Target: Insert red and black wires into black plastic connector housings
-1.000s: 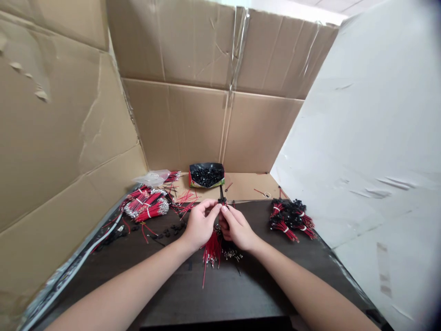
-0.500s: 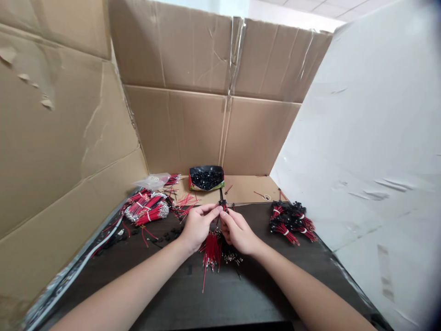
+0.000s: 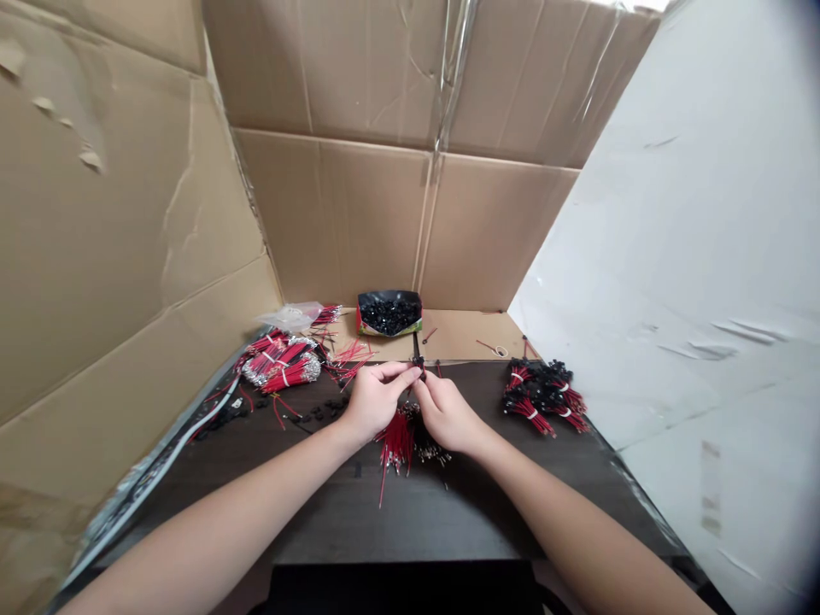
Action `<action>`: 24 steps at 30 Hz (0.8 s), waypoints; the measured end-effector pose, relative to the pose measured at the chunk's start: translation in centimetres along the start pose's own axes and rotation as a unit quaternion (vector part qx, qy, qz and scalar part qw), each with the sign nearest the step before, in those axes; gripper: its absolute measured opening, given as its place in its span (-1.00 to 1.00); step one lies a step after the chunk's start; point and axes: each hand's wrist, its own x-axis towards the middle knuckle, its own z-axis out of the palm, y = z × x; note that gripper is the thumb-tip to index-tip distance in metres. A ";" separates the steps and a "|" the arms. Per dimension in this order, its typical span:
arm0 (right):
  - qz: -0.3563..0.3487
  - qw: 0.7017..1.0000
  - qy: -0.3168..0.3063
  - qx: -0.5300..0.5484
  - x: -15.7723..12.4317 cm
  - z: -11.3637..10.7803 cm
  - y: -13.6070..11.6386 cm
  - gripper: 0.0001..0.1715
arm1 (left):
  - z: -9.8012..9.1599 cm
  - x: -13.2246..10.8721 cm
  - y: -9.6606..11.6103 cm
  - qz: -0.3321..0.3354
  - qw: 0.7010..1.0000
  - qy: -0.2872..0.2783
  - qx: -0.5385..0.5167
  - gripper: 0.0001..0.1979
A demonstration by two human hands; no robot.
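Note:
My left hand (image 3: 372,400) and my right hand (image 3: 444,413) meet at the middle of a dark table (image 3: 359,521). Their fingertips pinch a small black connector (image 3: 419,368) with a thin wire standing up from it. Beneath my palms lies a loose bunch of red and black wires (image 3: 405,442), fanned toward me; whether either hand also holds it I cannot tell. A small tray of black connectors (image 3: 389,313) sits behind my hands, against the back cardboard wall.
Tied bundles of red wires (image 3: 280,368) lie at the left, with loose black parts (image 3: 320,413) beside them. Finished bundles with black connectors (image 3: 543,396) lie at the right. Cardboard walls (image 3: 115,248) stand left and behind; a white board (image 3: 698,256) closes the right.
The view has tipped slightly downward, so everything sits a little higher in the frame. My hands stay together on the connector with only small finger movement.

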 end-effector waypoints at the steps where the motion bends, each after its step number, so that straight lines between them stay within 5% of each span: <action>1: 0.000 1.000 -0.002 -0.006 0.0 0.0 0.1 -0.60 | 0.0 0.0 -0.1 0.003 1.000 -0.002 -0.001 -0.68; 10: 0.006 0.995 -0.017 -0.100 -0.2 0.1 0.5 -0.69 | 0.3 -0.5 0.1 0.009 0.999 0.006 0.042 -0.67; 24: -0.023 1.000 0.018 0.007 0.0 0.0 0.7 -0.61 | -0.1 0.4 0.3 -0.031 0.997 0.044 -0.054 -0.60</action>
